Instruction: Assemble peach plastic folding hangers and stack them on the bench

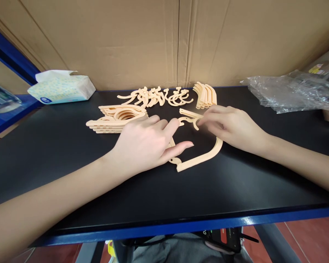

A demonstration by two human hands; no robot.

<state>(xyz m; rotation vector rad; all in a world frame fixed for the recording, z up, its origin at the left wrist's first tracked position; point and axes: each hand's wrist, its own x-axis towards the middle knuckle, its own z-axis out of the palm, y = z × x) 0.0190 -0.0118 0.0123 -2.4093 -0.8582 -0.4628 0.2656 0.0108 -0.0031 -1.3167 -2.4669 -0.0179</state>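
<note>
Where your left hand (149,142) sits, right of the hanger-part stack (106,128), finger hold's hidden; right hand (231,126), farther right, blurs at a hook (196,125), grip unclear. Curved arm (201,159): right of stack, nearer you. Hook pile (157,98) behind-right, probably grouped for reach.

Tissue-pack logo (45,99) unreadable, phone screen (224,236) illegible

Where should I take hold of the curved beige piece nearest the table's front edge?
I'd pinch the curved beige piece across its straight stretch, coming down from above on the side of the table's front edge. That slim stretch lies uncovered, while the bend's far end disappears behind the right hand.
</note>
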